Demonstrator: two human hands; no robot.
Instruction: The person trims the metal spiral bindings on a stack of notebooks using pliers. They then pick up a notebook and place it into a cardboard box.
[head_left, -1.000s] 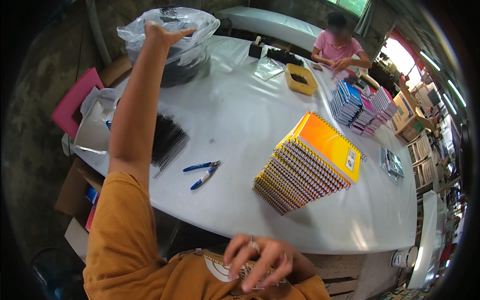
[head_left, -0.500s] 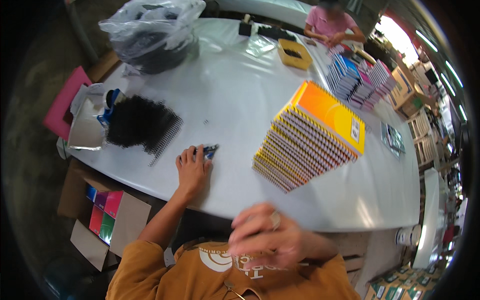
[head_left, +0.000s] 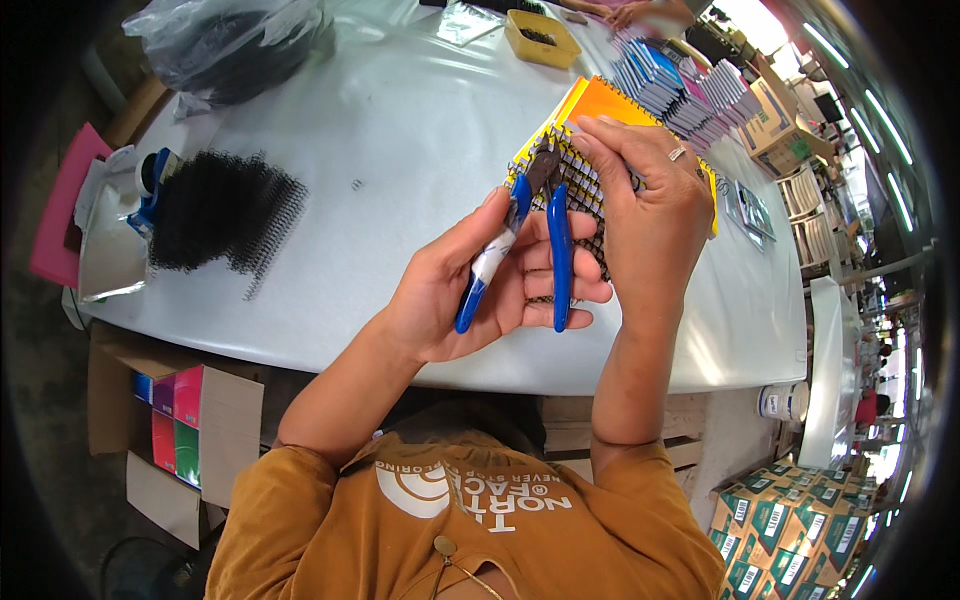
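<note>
My left hand holds wire cutters with blue handles, one wrapped in white tape. Their handles are spread and the dark jaws point away from me, at the coils of a stack of yellow and orange spiral notebooks. Beside the jaws, my right hand has its thumb and fingertips brought together at the top notebook's coil edge. What they pinch, if anything, is too small to make out. Both hands hide much of the stack's near side.
To the left lies a heap of black plastic coils, beside a pink object. A large plastic bag and a yellow tub stand farther back. More notebooks are stacked at far right, near another person's hand.
My left hand has lifted the wire cutters off the table and brought them right, to the notebook stack. My right hand has moved from near my chest up to the coils.
</note>
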